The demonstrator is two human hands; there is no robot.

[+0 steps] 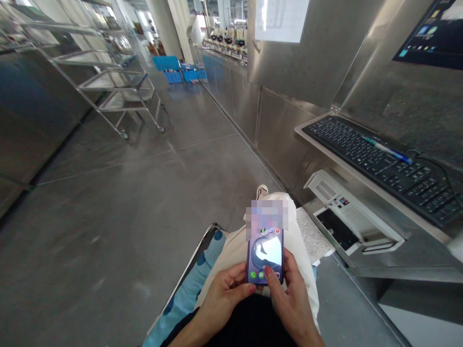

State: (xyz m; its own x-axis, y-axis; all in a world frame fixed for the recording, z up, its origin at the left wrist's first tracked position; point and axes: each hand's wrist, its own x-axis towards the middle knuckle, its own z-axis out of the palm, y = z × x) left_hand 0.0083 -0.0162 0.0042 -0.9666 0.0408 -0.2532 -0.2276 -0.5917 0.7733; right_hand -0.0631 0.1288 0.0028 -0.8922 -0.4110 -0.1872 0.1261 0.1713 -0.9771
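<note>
A smartphone [266, 253] with a lit purple screen is held upright over my lap, its upper part blurred out. My left hand [227, 294] grips the lower left edge, the thumb lying near the bottom corner. Around the right edge wrap the fingers of my right hand [291, 294], and its thumb rests on the lower part of the screen, by the row of app icons. Beneath the phone are my light trousers [231, 241]; a shoe [262, 191] shows beyond them.
To the right, a keyboard [376, 164] with a pen [387, 148] on it sits on a metal shelf. Below is a white device [354, 217]. A monitor [434, 38] stands upper right. A wheeled rack [108, 82] and blue crates [173, 67] stand further off on the grey floor [144, 202].
</note>
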